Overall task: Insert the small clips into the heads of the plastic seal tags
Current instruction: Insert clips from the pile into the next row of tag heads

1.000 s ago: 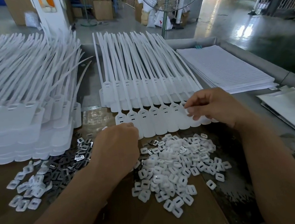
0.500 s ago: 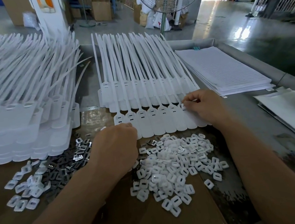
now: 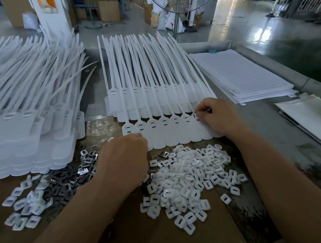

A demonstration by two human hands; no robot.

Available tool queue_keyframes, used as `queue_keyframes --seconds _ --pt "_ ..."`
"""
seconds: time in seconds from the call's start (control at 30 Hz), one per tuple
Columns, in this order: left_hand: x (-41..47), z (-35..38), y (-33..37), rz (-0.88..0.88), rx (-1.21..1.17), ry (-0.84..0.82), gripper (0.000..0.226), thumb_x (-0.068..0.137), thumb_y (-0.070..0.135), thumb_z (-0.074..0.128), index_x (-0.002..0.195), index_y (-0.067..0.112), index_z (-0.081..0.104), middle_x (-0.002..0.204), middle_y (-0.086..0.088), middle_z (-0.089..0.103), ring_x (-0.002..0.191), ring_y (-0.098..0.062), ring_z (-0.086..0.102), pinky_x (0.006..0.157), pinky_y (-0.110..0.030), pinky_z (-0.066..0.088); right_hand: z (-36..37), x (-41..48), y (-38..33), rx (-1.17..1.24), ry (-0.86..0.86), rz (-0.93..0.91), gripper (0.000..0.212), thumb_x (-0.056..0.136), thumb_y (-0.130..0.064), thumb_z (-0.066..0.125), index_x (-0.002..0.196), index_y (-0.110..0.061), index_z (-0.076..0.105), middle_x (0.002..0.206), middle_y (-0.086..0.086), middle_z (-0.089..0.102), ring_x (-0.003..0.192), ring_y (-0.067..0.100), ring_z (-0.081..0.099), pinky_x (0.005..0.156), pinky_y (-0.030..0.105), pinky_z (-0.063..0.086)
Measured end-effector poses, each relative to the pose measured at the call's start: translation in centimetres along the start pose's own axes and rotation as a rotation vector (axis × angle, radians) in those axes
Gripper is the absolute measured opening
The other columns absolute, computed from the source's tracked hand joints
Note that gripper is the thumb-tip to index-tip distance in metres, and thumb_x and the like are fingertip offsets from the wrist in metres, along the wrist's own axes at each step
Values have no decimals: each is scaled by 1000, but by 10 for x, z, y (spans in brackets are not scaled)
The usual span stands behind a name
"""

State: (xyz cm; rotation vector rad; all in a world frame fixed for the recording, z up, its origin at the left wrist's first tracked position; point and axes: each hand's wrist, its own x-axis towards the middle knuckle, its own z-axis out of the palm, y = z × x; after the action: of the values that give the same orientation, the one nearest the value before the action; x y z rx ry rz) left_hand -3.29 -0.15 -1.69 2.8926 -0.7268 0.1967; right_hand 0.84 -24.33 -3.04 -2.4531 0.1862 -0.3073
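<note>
On a tag head (image 3: 196, 119), right hand (image 3: 220, 118) pinches.

The right hand (image 3: 219, 116) has slid slightly left and settled onto the endmost tag head (image 3: 197, 116), fingertips now pinching there.

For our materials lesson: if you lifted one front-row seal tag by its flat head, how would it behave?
Probably floppy: stray tails beside the left stack already curve and sag. Likely light, being a thin plastic strip. Unlikely to roll, as its flat head lies flush on the table.
</note>
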Motion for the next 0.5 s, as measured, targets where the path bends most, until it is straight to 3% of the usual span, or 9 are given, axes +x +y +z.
queue_keyframes --seconds 0.23,0.5 --pt "0 0 -1 1 0 17 23 82 4 40 89 16 58 95 5 61 77 -12 55 65 -20 42 0 3 0 -12 -19 16 28 85 -17 62 66 -35 53 73 -18 56 75 7 53 75 28 42" --pt "0 1 0 6 17 21 23 83 5 41 91 17 59 98 5 62 85 -12 60 70 -21 45 0 1 -2 16 28 -4 30 81 -13 66 64 -34 54 69 -19 55 69 -2 50 71 21 39"
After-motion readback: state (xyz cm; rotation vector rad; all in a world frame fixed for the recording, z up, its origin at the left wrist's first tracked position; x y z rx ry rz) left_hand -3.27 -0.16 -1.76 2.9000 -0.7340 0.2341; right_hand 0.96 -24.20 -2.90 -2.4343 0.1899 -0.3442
